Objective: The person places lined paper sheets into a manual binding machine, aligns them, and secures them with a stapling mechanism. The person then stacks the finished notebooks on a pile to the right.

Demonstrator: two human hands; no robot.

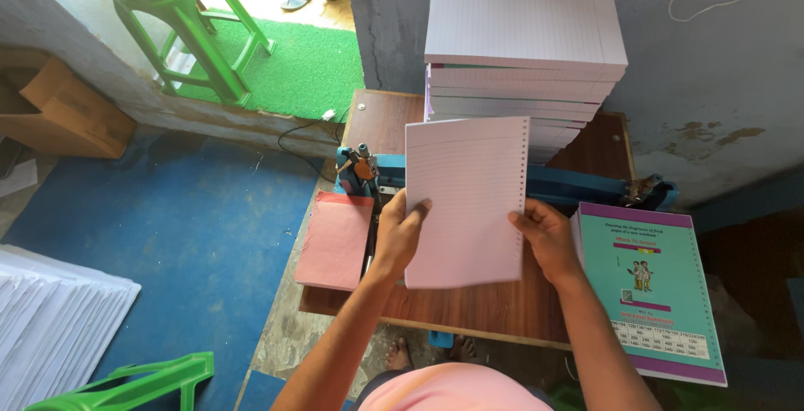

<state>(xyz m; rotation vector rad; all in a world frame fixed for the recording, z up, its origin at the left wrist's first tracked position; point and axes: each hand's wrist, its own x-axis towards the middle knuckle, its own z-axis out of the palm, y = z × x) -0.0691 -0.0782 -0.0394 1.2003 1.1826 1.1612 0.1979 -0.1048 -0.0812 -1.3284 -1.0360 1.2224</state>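
Both hands hold one thin bundle of ruled white sheets upright over a small wooden table. My left hand grips its left edge and my right hand grips its right edge. A row of punched holes runs down the bundle's right side. Behind the bundle lies a blue punching machine with an orange part at its left end. A tall stack of ruled paper stands at the table's far side.
A teal and purple notebook cover pile lies at the right. A pink card lies at the table's left. On the blue floor are white sheets, a cardboard box, a green stool and a green plastic piece.
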